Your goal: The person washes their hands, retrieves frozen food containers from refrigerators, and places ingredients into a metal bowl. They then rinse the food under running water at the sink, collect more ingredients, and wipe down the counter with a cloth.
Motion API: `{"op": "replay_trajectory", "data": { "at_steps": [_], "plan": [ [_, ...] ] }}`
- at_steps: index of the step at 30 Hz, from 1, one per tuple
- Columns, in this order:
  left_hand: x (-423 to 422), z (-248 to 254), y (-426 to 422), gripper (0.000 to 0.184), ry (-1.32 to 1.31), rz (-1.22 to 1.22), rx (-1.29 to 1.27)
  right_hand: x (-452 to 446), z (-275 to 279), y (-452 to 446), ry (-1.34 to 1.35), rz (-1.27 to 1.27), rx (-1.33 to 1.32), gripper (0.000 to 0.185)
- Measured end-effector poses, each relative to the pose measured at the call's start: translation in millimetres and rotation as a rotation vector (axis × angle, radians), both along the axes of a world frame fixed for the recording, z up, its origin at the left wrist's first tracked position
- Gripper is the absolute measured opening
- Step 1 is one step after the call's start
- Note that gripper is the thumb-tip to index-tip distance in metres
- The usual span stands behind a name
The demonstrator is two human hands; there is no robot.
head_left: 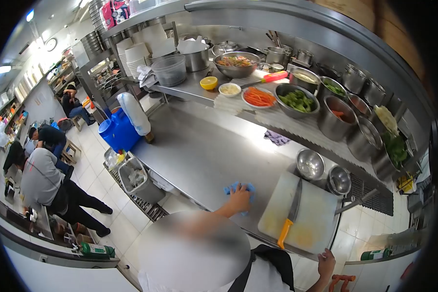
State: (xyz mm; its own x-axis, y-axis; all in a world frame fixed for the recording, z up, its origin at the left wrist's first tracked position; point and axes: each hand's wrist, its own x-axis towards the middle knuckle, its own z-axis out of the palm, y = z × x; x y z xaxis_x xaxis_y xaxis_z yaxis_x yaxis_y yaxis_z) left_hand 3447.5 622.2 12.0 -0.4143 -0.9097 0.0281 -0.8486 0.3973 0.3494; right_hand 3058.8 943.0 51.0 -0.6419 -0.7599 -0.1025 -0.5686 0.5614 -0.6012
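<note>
My left hand point(240, 199) presses a blue cloth point(250, 189) onto the steel counter point(194, 146), fingers closed over it. Just right of it lies a white cutting board point(306, 214) with stains on its surface. On the board rests a knife point(293, 209) with an orange handle, blade pointing away from me. Near the board's front right corner is my right hand point(326, 264), loosely bent with fingers apart and nothing visible in it. Whether it touches the counter edge, I cannot tell.
Metal bowls point(310, 164) stand behind the board. The shelf above carries shredded carrots point(259, 97), a bowl of green vegetables point(298, 100) and several pots. A blue jerrycan point(118, 130) and a grey bin point(140, 179) are at left. Other people point(46, 180) are farther left.
</note>
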Motion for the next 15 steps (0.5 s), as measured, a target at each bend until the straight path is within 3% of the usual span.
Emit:
{"op": "replay_trajectory", "data": {
  "at_steps": [4, 5, 6, 8, 9, 10, 12, 14, 15],
  "plan": [
    [28, -44, -44, 0.051, 0.080, -0.208, 0.101, 10, 14, -51, 0.127, 0.054, 0.025, 0.040],
    [26, -56, -61, 0.052, 0.144, -0.189, 0.207, -3, -6, -46, 0.529, 0.225, 0.012, 0.039],
    [11, -62, -66, 0.053, 0.197, -0.214, 0.333, 4, 4, -47, 0.299, 0.127, -0.030, 0.037],
    [10, -39, -76, 0.056, 0.248, -0.285, 0.236, 34, 50, -52, 0.447, 0.112, -0.022, 0.034],
    [16, -19, -84, 0.063, 0.244, -0.385, 0.158, 50, 70, -56, 0.341, 0.022, -0.090, 0.035],
    [15, -2, -88, 0.074, 0.205, -0.480, 0.059, 57, 80, -51, 0.444, 0.005, -0.078, 0.036],
    [14, 17, -100, 0.081, 0.232, -0.441, -0.120, 84, 126, -56, 0.453, -0.058, -0.075, 0.035],
    [1, 48, -95, 0.062, 0.460, -0.469, -0.080, 98, 127, -32, 0.427, -0.119, -0.121, 0.034],
    [-5, 53, -91, 0.053, 0.505, -0.476, -0.015, 112, 135, -15, 0.268, -0.213, -0.108, 0.034]
  ]
}}
